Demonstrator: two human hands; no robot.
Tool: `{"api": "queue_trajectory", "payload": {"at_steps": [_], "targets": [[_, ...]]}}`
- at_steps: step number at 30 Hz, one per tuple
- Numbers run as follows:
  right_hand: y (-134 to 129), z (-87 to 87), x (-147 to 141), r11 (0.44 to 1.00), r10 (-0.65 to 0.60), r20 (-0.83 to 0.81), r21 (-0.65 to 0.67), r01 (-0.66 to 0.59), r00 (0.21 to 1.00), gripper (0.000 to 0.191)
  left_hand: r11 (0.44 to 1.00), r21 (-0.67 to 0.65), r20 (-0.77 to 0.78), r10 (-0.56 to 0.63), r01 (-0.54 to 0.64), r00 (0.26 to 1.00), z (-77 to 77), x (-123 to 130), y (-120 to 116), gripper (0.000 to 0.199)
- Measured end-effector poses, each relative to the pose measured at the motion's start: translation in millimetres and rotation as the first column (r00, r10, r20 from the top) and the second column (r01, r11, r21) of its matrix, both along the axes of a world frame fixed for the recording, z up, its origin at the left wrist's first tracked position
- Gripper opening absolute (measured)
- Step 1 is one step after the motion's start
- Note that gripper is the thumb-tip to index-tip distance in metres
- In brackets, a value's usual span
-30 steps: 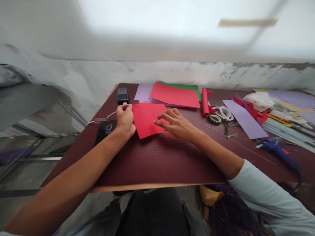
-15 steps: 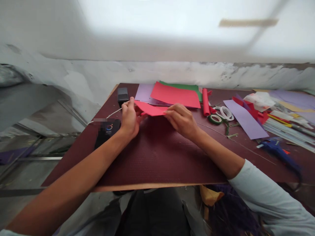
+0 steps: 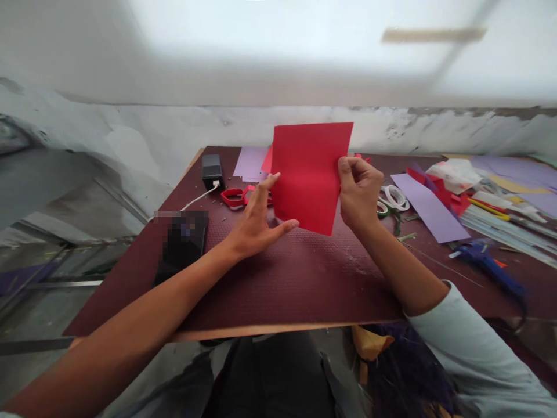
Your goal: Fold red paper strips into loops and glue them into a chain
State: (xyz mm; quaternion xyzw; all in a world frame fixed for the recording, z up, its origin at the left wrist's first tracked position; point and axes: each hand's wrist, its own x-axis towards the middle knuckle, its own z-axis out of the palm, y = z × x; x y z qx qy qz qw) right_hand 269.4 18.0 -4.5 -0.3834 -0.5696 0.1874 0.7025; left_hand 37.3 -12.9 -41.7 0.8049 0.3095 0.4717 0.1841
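Red paper, a single sheet (image 3: 308,174), is held up off the table (image 3: 282,296) between the two hands, in front of the wearer. At its right edge the right hand (image 3: 359,191) grips it, thumb pressed against curled fingers, wrist bent up from a forearm that slants in from the right. Opposite, the left hand (image 3: 257,219) is spread, thumb and fingers wide apart, palm turned toward the sheet; its fingertips reach the left edge and its thumb the lower one, though whether they touch cannot be told. The sheet stands nearly upright, one broad face toward the wearer, its long axis seemingly running up and down, with a faint crosswise bend near the middle. Its top edge rises higher than both hands, against the wall (image 3: 243,125); its bottom edge slopes down toward the right hand. Below the sheet, open room extends between the forearms to the table's pale front edge. Just left of the left hand lies a red looped strip (image 3: 232,204), with a dark power bank (image 3: 212,165) beyond it. Right of the right hand are a white tape roll (image 3: 405,204), a lilac strip (image 3: 430,209) and, farther out, a blue glue gun (image 3: 491,268).
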Motion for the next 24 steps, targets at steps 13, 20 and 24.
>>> {"api": "queue_trajectory", "payload": {"at_steps": [13, 20, 24], "targets": [[23.4, -25.5, 14.1, 0.819, 0.163, -0.32, -0.483, -0.309, 0.933, 0.043, 0.993, 0.112, -0.163, -0.013, 0.031, 0.987, 6.7, -4.6, -2.2, 0.105], [24.6, -26.7, 18.0, 0.744, 0.191, -0.346, -0.559, -0.365, 0.919, 0.044, 0.993, 0.117, -0.138, 0.006, 0.011, 0.99, 8.0, -6.1, 0.2, 0.095], [24.7, -27.2, 19.8, 0.74, 0.215, -0.282, -0.578, -0.344, 0.935, 0.047, 0.998, 0.06, -0.091, 0.016, -0.011, 0.996, 8.9, -6.7, -0.2, 0.088]]}}
